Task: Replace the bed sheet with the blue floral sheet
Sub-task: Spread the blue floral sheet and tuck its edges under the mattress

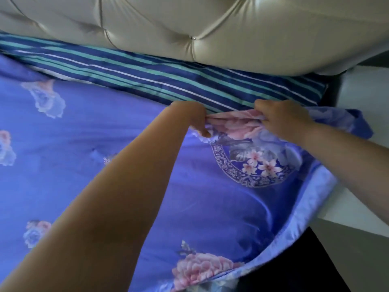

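Note:
The blue floral sheet (101,135), printed with pink flowers, lies spread over most of the bed. Its top edge is bunched near the head of the bed. My left hand (192,116) grips that bunched edge on the left. My right hand (284,119) grips the same edge a little to the right. Beyond both hands a dark blue sheet with teal and white stripes (147,76) shows in a band along the head of the bed. The floral sheet's right side hangs over the bed's edge.
A cream tufted headboard (189,24) runs across the top of the view, close behind the striped band. Pale floor (362,89) lies to the right of the bed. A dark area (299,266) sits at the lower right.

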Available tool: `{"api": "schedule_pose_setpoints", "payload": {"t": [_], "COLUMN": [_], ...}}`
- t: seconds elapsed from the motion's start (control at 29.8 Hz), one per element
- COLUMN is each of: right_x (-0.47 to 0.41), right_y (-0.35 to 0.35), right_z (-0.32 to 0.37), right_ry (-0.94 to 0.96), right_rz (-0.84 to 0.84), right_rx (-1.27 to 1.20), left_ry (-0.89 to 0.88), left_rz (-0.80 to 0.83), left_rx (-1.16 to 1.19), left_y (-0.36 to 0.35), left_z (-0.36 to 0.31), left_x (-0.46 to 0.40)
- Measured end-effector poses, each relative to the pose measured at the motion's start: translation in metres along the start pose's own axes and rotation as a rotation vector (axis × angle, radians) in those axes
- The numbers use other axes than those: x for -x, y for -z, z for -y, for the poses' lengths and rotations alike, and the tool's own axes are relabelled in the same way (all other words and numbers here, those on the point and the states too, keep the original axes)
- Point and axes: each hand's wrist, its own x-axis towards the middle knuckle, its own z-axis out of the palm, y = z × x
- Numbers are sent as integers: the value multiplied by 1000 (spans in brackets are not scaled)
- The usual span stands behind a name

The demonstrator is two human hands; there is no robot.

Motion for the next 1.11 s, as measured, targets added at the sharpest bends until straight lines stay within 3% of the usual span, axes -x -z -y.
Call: {"api": "schedule_pose_setpoints", "payload": {"t": [0.1,0.17,0.2,0.27,0.34,0.4,0.54,0.64,0.7,0.8,0.9,0.97,1.04,1.11], "right_x": [-7,-12,-13,-13,-9,-3,4,7,10,12,17,23,27,29], "right_y": [3,10,12,17,21,22,21,28,35,38,27,12,9,17], "right_z": [-10,-12,-14,-21,-30,-33,-37,-52,-54,-45,-50,-59,-60,-64], "right_ry": [-75,-127,-177,-287,-369,-397,-454,-530,-484,-490,-502,-390,-340,-379], "right_rz": [-8,-35,-61,-160,-284,-318,-168,164,370,408,359,447,523,575], "right_rx": [26,32,27,14,-20,-23,-45,-274,-423,-643,-774,-552,-399,-409], "left_ry": [203,354,432,487,434,380,269,261,263,229,253,283,316,374], "left_rz": [375,474,389,-34,-499,-749,-851,-893,-868,-865,-821,-820,-912,-979], "left_rx": [-227,-220,-166,4,96,158,324,628,850,1053,821,589,558,658], "left_y": [13,15,19,32,48,62,55,50,52,50,34,22,15,18], "left_z": [32,59,69,76,70,50,11,-5,-12,-17,-22,-26,-29,-31], "left_x": [9,15,20,24,25,24,9,-2,-8,-13,-15,-17,-14,-10]}}
